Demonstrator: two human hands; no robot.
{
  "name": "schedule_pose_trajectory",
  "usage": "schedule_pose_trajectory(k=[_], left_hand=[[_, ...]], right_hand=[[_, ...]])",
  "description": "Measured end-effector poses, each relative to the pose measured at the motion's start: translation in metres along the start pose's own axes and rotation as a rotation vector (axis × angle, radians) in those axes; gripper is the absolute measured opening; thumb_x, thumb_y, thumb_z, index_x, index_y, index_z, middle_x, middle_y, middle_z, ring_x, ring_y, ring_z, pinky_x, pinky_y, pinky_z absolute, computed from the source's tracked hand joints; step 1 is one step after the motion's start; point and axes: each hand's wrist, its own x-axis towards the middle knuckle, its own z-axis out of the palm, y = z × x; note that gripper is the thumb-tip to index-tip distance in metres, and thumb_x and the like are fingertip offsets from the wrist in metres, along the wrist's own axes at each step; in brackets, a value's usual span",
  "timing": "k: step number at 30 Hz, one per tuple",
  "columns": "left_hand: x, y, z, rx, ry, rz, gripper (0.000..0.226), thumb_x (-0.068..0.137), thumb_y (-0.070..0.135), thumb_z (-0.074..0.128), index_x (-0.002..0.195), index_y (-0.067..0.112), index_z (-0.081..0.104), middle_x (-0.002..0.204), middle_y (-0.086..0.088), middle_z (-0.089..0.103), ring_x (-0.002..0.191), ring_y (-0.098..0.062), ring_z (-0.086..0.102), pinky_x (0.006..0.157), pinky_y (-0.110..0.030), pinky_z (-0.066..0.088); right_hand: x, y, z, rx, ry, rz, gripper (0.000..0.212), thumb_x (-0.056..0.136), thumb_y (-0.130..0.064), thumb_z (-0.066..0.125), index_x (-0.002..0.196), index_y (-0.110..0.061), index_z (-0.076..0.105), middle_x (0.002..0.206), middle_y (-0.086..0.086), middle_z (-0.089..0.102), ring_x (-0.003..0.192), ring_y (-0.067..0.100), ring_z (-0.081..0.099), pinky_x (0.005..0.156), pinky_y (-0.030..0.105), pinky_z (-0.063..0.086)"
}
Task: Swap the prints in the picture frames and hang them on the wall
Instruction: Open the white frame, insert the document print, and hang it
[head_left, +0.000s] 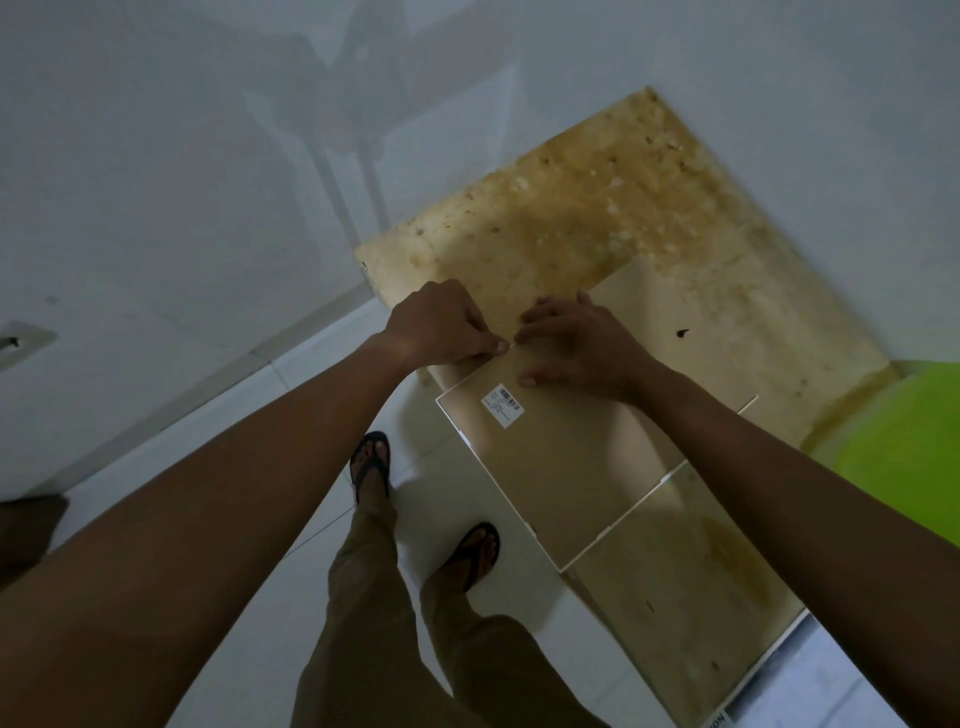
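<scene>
A barcode sticker (503, 405) on the frame back (561, 467) (print too small to read); a white sheet (831, 675) shows, perhaps, "ION" at its edge.

A room in a home: plain white wall (208, 156) up top, white floor tiles (441, 493) in the middle, sandals (370, 462) on the feet.

Dim indoor scene with a cool grey cast and no visible lamp. Faint, soft-edged shadows of a stand-like shape spread across the white wall (156, 156). A lime-green surface (904, 467) is the brightest patch. Wide-angle distortion stretches the bottom corners, and detail is slightly soft throughout.
</scene>
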Motion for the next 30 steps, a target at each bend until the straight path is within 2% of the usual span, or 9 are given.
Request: schedule_pose_trajectory(k=[3, 8, 12, 17, 20, 23, 27, 30], left_hand=[[0.002, 0.003, 0.002, -0.002, 0.027, 0.004, 0.024, 0.066, 0.054, 0.083, 0.070, 0.031, 0.077, 0.067, 0.016, 0.069, 0.066, -0.005, 0.065, 0.056, -0.023, 0.045], [0.003, 0.004, 0.004, 0.010, 0.034, 0.032, 0.022, 0.068, 0.051, 0.082, 0.073, 0.030, 0.078, 0.068, 0.015, 0.071, 0.067, -0.005, 0.066, 0.057, -0.023, 0.049], [0.002, 0.009, 0.010, 0.000, 0.101, 0.050, 0.024, 0.071, 0.050, 0.080, 0.076, 0.026, 0.079, 0.071, 0.013, 0.071, 0.066, -0.004, 0.066, 0.061, -0.025, 0.054], [0.011, 0.020, 0.016, -0.083, 0.109, 0.061, 0.023, 0.072, 0.048, 0.078, 0.077, 0.026, 0.081, 0.070, 0.014, 0.072, 0.066, -0.002, 0.066, 0.063, -0.026, 0.056], [0.017, 0.027, 0.018, -0.120, 0.135, 0.075, 0.019, 0.073, 0.046, 0.077, 0.078, 0.028, 0.081, 0.072, 0.016, 0.073, 0.066, 0.000, 0.067, 0.066, -0.029, 0.059], [0.025, 0.034, 0.019, -0.128, 0.126, 0.087, 0.015, 0.074, 0.044, 0.077, 0.077, 0.029, 0.080, 0.071, 0.018, 0.072, 0.064, 0.003, 0.066, 0.067, -0.029, 0.060], [0.041, 0.044, 0.018, -0.125, 0.087, 0.182, 0.013, 0.076, 0.035, 0.077, 0.081, 0.025, 0.082, 0.073, 0.014, 0.074, 0.063, 0.003, 0.066, 0.068, -0.030, 0.062], [0.056, 0.053, 0.017, -0.116, 0.052, 0.283, 0.014, 0.080, 0.030, 0.075, 0.086, 0.020, 0.082, 0.075, 0.007, 0.076, 0.064, 0.000, 0.067, 0.068, -0.031, 0.061]], right_hand=[[0.001, 0.001, -0.001, 0.016, 0.003, 0.014, 0.057, 0.066, -0.042, 0.092, 0.115, -0.020, 0.075, 0.138, 0.003, 0.061, 0.142, 0.016, 0.042, 0.123, 0.049, 0.010], [-0.007, 0.012, -0.003, -0.020, 0.094, 0.007, 0.060, 0.063, -0.051, 0.090, 0.111, -0.019, 0.074, 0.140, 0.006, 0.059, 0.145, 0.024, 0.038, 0.118, 0.051, 0.030], [-0.013, 0.015, -0.004, -0.172, 0.169, 0.010, 0.070, 0.060, -0.076, 0.075, 0.110, -0.027, 0.073, 0.136, 0.001, 0.059, 0.141, 0.027, 0.040, 0.116, 0.055, 0.026], [-0.018, 0.016, -0.002, -0.092, 0.240, 0.090, 0.070, 0.060, -0.066, 0.085, 0.114, -0.025, 0.071, 0.139, 0.003, 0.055, 0.134, 0.023, 0.044, 0.110, 0.043, 0.040], [-0.021, 0.024, -0.001, -0.144, 0.306, 0.145, 0.070, 0.067, -0.071, 0.075, 0.118, -0.023, 0.071, 0.141, 0.007, 0.054, 0.136, 0.025, 0.042, 0.112, 0.042, 0.037], [-0.023, 0.034, 0.001, -0.273, 0.398, 0.273, 0.064, 0.081, -0.071, 0.060, 0.124, -0.025, 0.069, 0.144, 0.013, 0.053, 0.138, 0.033, 0.043, 0.113, 0.051, 0.035], [-0.022, 0.034, 0.000, -0.255, 0.493, 0.506, 0.058, 0.083, -0.067, 0.059, 0.129, -0.031, 0.065, 0.148, 0.011, 0.050, 0.139, 0.030, 0.040, 0.113, 0.049, 0.032], [-0.017, 0.029, -0.004, -0.294, 0.535, 0.719, 0.060, 0.084, -0.066, 0.061, 0.134, -0.034, 0.060, 0.150, 0.008, 0.046, 0.143, 0.030, 0.034, 0.114, 0.055, 0.023]])
